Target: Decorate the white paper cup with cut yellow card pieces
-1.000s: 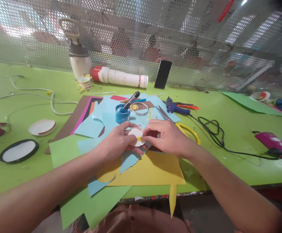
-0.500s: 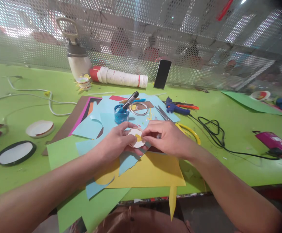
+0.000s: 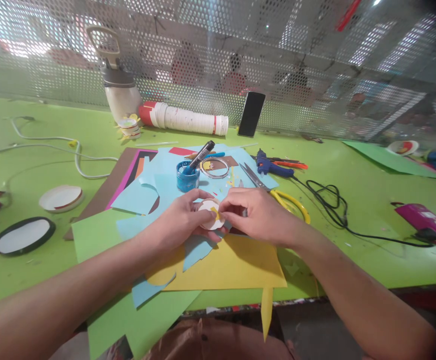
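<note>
My left hand [image 3: 180,218] is closed on a small white paper disc [image 3: 207,221], fingers beneath and thumb on top. Across the disc's face lies a small yellow paper piece [image 3: 215,211], with my left thumb pressed against it. From the right, my right hand [image 3: 257,212] is pinched, its thumb and forefinger tips meeting at the disc's edge beside the yellow piece. What those fingertips hold is hidden. Under both hands are sheets of light blue paper [image 3: 168,186] and yellow paper [image 3: 233,265]. Yellow-handled scissors [image 3: 291,202] lie just beyond my right hand.
A blue paint jar [image 3: 187,177] with a marker [image 3: 201,156] in it stands ahead, near a clear ring [image 3: 214,168]. A glue gun [image 3: 272,165] trails a black cord at right. Behind are a stack of paper cups [image 3: 187,120], a phone [image 3: 252,114] and a jug [image 3: 122,97].
My left thumb has slid right onto the yellow piece, and the disc has shifted very slightly. My right hand stays pinched at the disc's edge.
</note>
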`<state>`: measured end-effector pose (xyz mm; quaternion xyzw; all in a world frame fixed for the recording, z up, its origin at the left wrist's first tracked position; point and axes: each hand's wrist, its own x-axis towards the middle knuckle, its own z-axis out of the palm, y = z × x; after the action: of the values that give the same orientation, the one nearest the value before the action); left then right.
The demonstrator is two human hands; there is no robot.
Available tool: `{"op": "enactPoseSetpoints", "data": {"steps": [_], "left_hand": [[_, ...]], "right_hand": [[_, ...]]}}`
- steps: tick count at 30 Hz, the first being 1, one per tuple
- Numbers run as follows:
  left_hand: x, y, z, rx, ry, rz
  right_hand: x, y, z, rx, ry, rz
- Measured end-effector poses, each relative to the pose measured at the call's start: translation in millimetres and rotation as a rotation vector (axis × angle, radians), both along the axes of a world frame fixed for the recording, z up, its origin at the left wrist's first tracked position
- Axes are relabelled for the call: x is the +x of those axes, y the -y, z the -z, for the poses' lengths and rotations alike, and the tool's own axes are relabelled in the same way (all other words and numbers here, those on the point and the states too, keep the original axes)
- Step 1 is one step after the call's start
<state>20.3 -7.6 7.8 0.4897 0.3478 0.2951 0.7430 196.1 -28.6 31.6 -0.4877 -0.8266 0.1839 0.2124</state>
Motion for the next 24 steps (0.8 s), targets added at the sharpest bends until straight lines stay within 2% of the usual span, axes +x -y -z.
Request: {"op": "enactPoseSetpoints", "data": {"steps": [5,10,15,20,24], "left_hand": [[1.7,0.4,0.2,0.034,-0.080,-0.023],[1.1,-0.2,0.1,0.051,-0.141,-0.017],[1.1,0.6,0.8,0.076,-0.153,0.006],[2.2,1.6,0.0,0.082,-0.161,0.007],[1.3,0.8,-1.1,0.076,-0.153,-0.005]], "right_hand": [[-3.8,2.5,-0.9,-0.010,0.061,0.020],[-8.4,7.5,-2.5,0.041,0.138,0.051],[-10.4,6.6,0.5,0.057,0.116,0.055],[-14.2,5.1,2.7,0.042,0.070,0.127],[-12.4,4.7,2.9,0.018,0.003,0.105]]}}
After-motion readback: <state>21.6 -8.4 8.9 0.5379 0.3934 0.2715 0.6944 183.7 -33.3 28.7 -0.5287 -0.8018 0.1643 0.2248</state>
